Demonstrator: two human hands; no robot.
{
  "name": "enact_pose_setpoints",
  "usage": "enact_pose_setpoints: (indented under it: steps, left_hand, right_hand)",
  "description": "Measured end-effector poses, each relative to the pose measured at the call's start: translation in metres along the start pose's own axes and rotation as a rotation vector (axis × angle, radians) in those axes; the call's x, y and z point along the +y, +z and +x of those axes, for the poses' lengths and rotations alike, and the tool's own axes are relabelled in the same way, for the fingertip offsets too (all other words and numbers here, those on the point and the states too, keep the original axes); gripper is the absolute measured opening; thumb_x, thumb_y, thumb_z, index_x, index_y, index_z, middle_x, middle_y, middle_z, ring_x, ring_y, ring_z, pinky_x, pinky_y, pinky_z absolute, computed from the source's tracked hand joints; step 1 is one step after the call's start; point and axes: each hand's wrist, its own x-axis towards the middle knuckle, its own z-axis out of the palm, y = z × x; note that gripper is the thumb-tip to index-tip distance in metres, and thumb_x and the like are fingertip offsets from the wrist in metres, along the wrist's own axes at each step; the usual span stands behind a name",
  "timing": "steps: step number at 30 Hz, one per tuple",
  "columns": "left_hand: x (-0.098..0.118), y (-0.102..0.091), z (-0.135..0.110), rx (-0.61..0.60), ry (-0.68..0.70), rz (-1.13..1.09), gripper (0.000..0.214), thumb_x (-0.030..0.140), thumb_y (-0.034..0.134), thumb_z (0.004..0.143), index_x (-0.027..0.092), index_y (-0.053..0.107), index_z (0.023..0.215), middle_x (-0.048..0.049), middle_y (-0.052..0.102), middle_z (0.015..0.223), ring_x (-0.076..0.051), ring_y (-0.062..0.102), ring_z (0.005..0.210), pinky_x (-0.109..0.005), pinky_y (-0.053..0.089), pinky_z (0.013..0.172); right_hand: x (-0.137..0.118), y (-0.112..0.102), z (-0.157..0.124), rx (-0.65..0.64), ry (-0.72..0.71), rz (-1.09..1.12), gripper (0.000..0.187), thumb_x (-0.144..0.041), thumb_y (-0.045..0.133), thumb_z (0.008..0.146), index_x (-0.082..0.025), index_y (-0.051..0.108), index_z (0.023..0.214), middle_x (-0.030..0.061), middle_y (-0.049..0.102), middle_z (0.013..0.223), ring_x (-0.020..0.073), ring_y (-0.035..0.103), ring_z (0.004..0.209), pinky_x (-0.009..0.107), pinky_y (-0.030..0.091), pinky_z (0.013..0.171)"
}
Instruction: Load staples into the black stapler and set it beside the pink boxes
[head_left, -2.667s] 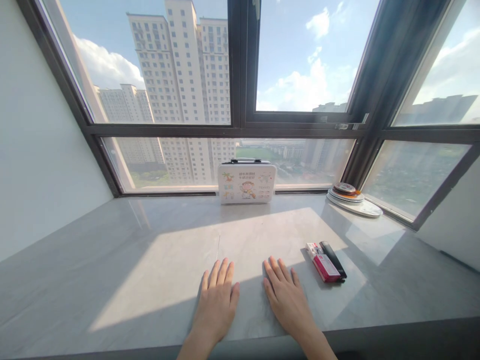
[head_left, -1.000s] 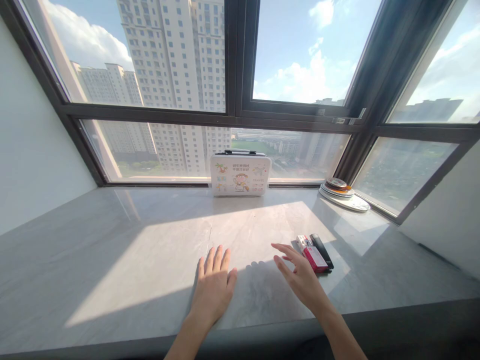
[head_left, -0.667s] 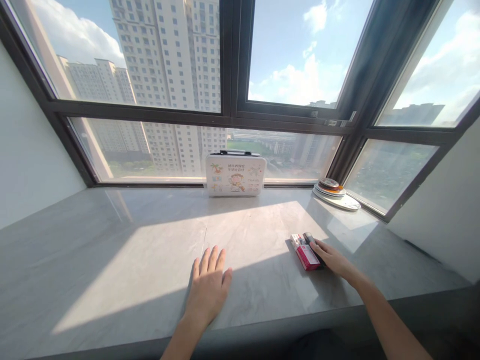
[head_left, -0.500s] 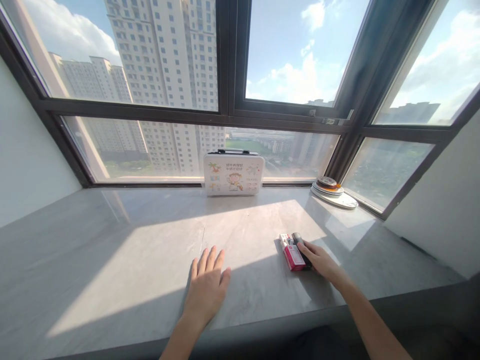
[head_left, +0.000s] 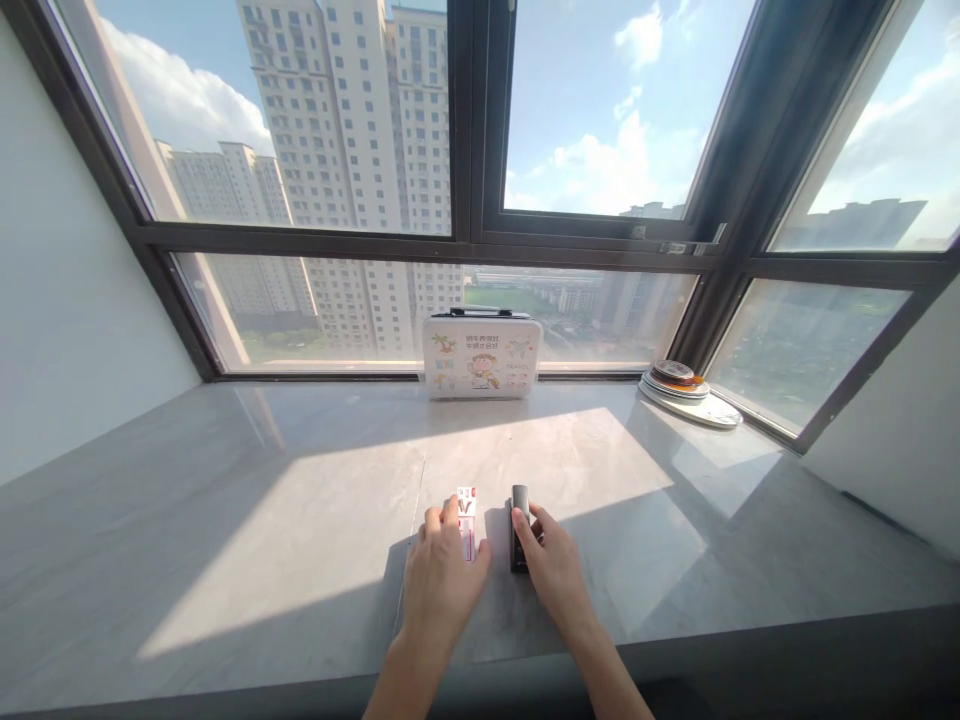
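My left hand (head_left: 442, 575) is closed around a small white and pink-red box (head_left: 466, 520). Its fingers lie along the left side and the thumb is at the right, while the palm hides the lower left of the box. A short gap to the right, a black stapler (head_left: 520, 530) points away from me on the sill. My right hand (head_left: 553, 565) grips it from the right, thumb on top and the other fingers curled at its side. Both items are side by side near the middle.
A white carry case (head_left: 482, 358) with cartoon prints stands against the window. Several stacked plates or lids (head_left: 690, 395) are in the right corner. The grey marble sill (head_left: 300, 560) ends at a front edge close to me, with walls at both sides.
My right hand has moved left with the stapler. The box, previously against the stapler, is now apart from it and in my left hand, which lay flat before. The view has shifted slightly.
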Motion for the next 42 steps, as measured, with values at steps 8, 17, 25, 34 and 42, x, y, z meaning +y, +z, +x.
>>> enact_pose_setpoints:
  steps: [8,17,25,34,42]
  left_hand:
    - [-0.055,-0.012,0.010,0.067,-0.039,-0.134,0.057,0.034,0.056,0.091,0.021,0.048,0.146,-0.0099,0.060,0.138,-0.025,0.067,0.110,-0.033,0.051,0.091]
    - [-0.106,-0.027,0.029,0.124,0.026,-0.205,0.028,0.035,0.047,0.099,0.027,0.070,0.113,-0.0015,0.067,0.124,-0.020,0.068,0.103,-0.032,0.053,0.093]
    - [-0.132,-0.038,-0.014,-0.054,0.191,0.020,0.036,0.029,0.047,0.099,0.041,0.070,0.125,0.0000,0.067,0.128,-0.024,0.060,0.118,-0.038,0.050,0.094]
    - [-0.045,-0.009,-0.008,-0.040,0.198,0.034,0.041,0.038,0.041,0.104,0.030,0.061,0.138,-0.0075,0.063,0.134,-0.029,0.053,0.126,-0.044,0.044,0.099]
    - [-0.035,0.011,-0.025,-0.016,0.094,0.031,0.049,0.047,0.059,0.093,0.020,0.059,0.134,-0.0140,0.058,0.137,-0.033,0.051,0.126,-0.046,0.041,0.105]
  right_hand:
    - [0.029,-0.035,-0.008,0.005,0.051,0.028,0.054,-0.068,0.046,0.096,-0.023,0.070,0.116,0.0008,0.067,0.076,0.0220,0.063,0.070,0.030,0.044,0.063]
    - [0.027,-0.033,-0.010,0.009,0.063,-0.009,0.056,-0.069,0.045,0.096,-0.023,0.069,0.118,0.0027,0.069,0.081,0.0242,0.065,0.075,0.032,0.046,0.068]
    - [0.019,-0.026,-0.009,-0.034,0.029,-0.142,0.055,-0.066,0.055,0.091,-0.027,0.065,0.128,0.0030,0.071,0.084,0.0254,0.067,0.074,0.033,0.048,0.065]
    - [-0.002,-0.048,-0.023,-0.189,-0.148,-0.256,0.031,-0.045,0.053,0.094,-0.032,0.072,0.115,0.0053,0.073,0.108,0.0272,0.069,0.098,0.035,0.053,0.080]
    - [0.006,-0.029,-0.024,-0.121,-0.244,-0.224,0.048,-0.026,0.042,0.094,-0.027,0.061,0.138,0.0084,0.064,0.136,0.0288,0.059,0.126,0.041,0.048,0.107]
